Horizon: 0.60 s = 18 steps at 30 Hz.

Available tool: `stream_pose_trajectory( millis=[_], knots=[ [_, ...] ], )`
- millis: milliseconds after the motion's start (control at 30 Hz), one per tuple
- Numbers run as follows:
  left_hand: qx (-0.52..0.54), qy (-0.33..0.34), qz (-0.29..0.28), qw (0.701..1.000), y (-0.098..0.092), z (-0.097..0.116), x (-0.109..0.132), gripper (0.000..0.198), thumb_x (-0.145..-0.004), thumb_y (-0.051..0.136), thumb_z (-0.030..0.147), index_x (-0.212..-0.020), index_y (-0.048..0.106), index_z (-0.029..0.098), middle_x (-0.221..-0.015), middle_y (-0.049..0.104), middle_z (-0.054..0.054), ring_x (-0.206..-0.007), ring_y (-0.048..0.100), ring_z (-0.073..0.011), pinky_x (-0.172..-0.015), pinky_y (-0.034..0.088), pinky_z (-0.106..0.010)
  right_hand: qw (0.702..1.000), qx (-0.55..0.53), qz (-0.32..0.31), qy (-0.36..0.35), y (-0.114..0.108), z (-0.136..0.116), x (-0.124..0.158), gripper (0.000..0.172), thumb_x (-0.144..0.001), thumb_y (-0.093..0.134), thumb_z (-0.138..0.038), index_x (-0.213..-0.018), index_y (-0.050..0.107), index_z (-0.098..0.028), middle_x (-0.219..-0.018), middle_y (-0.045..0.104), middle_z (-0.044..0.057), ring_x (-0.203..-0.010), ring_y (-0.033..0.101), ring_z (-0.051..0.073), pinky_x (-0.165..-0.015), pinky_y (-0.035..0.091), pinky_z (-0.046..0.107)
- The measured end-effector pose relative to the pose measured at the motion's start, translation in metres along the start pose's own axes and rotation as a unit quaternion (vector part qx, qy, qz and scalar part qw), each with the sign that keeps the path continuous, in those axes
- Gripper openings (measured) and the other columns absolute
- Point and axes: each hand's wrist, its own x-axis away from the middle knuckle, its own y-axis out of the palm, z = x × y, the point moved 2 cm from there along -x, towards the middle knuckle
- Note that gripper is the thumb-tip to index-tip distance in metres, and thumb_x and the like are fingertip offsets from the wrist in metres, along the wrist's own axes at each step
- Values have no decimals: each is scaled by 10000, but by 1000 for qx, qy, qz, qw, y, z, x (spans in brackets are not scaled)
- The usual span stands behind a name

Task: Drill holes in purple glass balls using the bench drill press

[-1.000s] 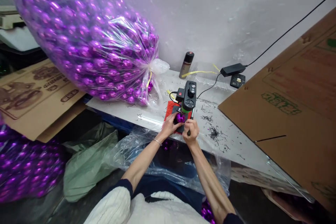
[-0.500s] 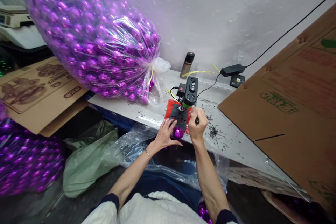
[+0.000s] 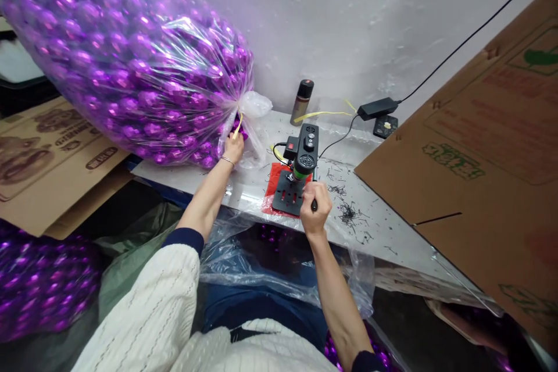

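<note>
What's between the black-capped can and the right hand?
Head view: the green-banded black machine stands between the black-capped can and the right hand.

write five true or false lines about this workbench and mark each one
1. The left hand is beside the tied neck of a large clear plastic bag of shiny purple balls. True.
2. The right hand lies open and flat. False: it is curled around a black-ended handle.
3. A dark cylindrical can with a black cap stands beyond the black machine with a green band. True.
4. A purple ball sits on the machine's flat black base plate. False: no ball is on it.
5. Loose thin black bits form one neat row. False: they lie scattered on the white tabletop.
</note>
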Motion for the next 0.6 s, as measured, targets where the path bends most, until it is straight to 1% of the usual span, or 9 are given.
stream_pose_trajectory(
  millis=[67,133,200,267,367,500,567,600],
  knots=[
    [-13,-13,-18,1000,4,-1,-7,408,-904,344,44,-1254,552,30,-1357,522,-285,-1319,440,-359,-1069,347,-518,1000,-2,-2,-1,0,0,1,245,-964,438,-182,-740,533,-209,-726,551,5,-687,539,130,-669,437,282],
    [-20,-28,-41,999,8,-1,-11,403,-891,434,84,-1276,525,7,-1340,531,-312,-1294,466,-383,-1057,343,-535,1000,-5,-6,-4,0,0,1,232,-961,446,-177,-749,536,-207,-728,555,8,-686,540,130,-665,436,281],
    [-21,-38,-59,997,10,-2,-13,499,-863,546,140,-1334,462,-3,-1344,522,-331,-1266,499,-403,-1037,363,-524,1000,-7,-8,-7,0,1,1,229,-959,448,-175,-749,533,-207,-727,557,10,-686,540,130,-660,434,280],
    [-17,-41,-68,997,10,-3,-13,595,-842,630,210,-1368,422,25,-1364,511,-326,-1270,507,-409,-1034,374,-499,1000,-5,-6,-5,0,1,1,236,-960,444,-182,-742,529,-207,-723,555,11,-682,538,131,-656,434,282],
    [-5,-44,-67,997,9,-5,-12,611,-866,641,265,-1386,394,62,-1365,515,-314,-1284,520,-393,-1033,395,-471,1000,3,-11,-5,-1,1,-1,244,-964,435,-184,-739,525,-207,-719,549,12,-677,531,129,-652,432,281],
    [13,-38,-69,997,11,-2,-11,637,-853,673,258,-1404,397,96,-1333,547,-286,-1231,578,-383,-1007,434,-461,999,10,-22,-23,-2,0,-2,234,-965,431,-166,-757,531,-203,-719,549,14,-680,531,125,-642,429,270],
    [49,-26,-50,997,10,2,-7,638,-849,680,291,-1407,417,127,-1330,558,-254,-1222,583,-375,-1013,437,-461,999,10,-18,-27,-2,-1,-3,231,-965,431,-157,-761,532,-201,-721,548,13,-680,531,122,-641,430,265],
    [85,-19,-26,996,9,3,-3,623,-856,668,305,-1405,427,140,-1322,569,-234,-1216,585,-362,-1019,437,-456,999,10,-17,-30,-3,-1,-3,229,-963,433,-151,-762,532,-201,-722,548,12,-681,531,121,-643,430,263]
  ],
)
